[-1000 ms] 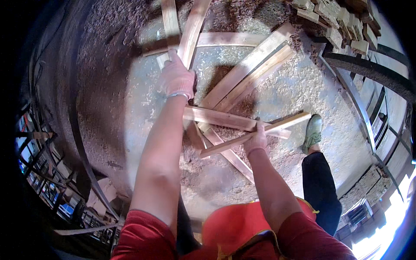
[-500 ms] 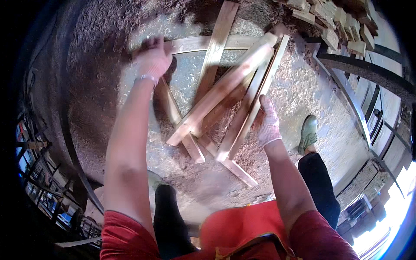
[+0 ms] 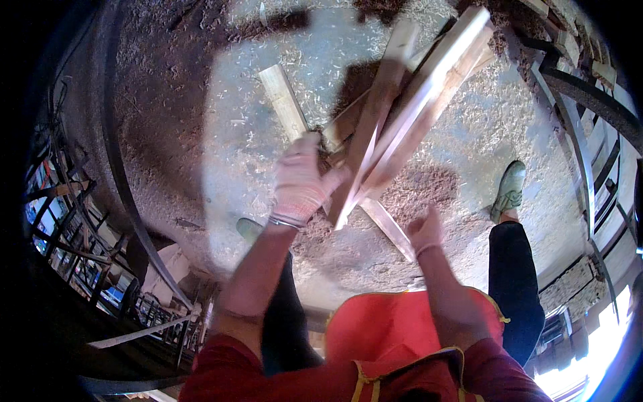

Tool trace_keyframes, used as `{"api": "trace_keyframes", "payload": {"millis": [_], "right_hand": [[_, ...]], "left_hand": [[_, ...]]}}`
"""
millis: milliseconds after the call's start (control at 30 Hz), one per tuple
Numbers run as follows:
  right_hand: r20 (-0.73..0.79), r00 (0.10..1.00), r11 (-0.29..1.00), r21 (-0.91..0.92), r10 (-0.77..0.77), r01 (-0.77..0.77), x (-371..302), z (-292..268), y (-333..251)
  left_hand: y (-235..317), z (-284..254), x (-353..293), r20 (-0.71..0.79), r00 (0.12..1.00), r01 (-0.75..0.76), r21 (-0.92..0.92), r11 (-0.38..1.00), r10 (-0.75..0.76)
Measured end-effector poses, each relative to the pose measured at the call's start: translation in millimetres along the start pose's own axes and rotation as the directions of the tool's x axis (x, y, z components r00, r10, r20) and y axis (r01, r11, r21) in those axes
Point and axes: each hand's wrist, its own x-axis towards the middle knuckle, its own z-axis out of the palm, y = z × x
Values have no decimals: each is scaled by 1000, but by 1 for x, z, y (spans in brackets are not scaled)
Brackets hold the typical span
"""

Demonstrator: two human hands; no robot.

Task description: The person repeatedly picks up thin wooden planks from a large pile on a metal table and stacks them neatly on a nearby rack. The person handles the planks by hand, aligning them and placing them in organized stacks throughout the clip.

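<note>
Several pale wooden battens (image 3: pixel 429 87) lie crossed in a loose bundle on the floor, slanting from near left to far right. Another batten (image 3: pixel 284 100) sticks out of the bundle toward the far left, and a short end (image 3: pixel 388 229) juts out at the near right. My left hand (image 3: pixel 299 184), in a light knitted glove, is at the bundle's left side, its fingers curled over the wood and thumb toward the near battens; its fingertips are partly hidden. My right hand (image 3: pixel 426 232) hovers apart from the wood, near the short end, its fingers smeared by motion.
Wood shavings and sawdust cover the concrete floor (image 3: pixel 248 161). Curved dark metal bars (image 3: pixel 593 100) and stacked wood pieces (image 3: pixel 604 70) stand at the far right. A cluttered metal rack (image 3: pixel 80 234) is at the left. My shoes (image 3: pixel 510 191) flank the work area.
The battens have shifted and drawn closer together. My left hand has moved right and nearer to me, onto the bundle. My right hand has come away from the wood, toward me.
</note>
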Motion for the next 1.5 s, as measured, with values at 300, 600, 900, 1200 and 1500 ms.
{"api": "trace_keyframes", "payload": {"millis": [300,600,900,1200,1500], "right_hand": [[-85,969,971,83,232,-225,126,-40,103],[-4,878,877,-9,480,-480,17,-1,89],[-27,910,885,219,-414,410,-1,58,13],[715,658,925,-41,-237,377,-30,143,-96],[743,646,695,-558,175,453,-38,56,-81]], "left_hand": [[-16,52,53,57,763,642,-187,744,-644],[58,2,141,-72,997,-51,-448,893,21],[24,38,133,366,930,354,-850,390,-46],[57,56,99,370,921,309,-883,354,118],[13,114,7,616,765,618,-784,55,190]]}}
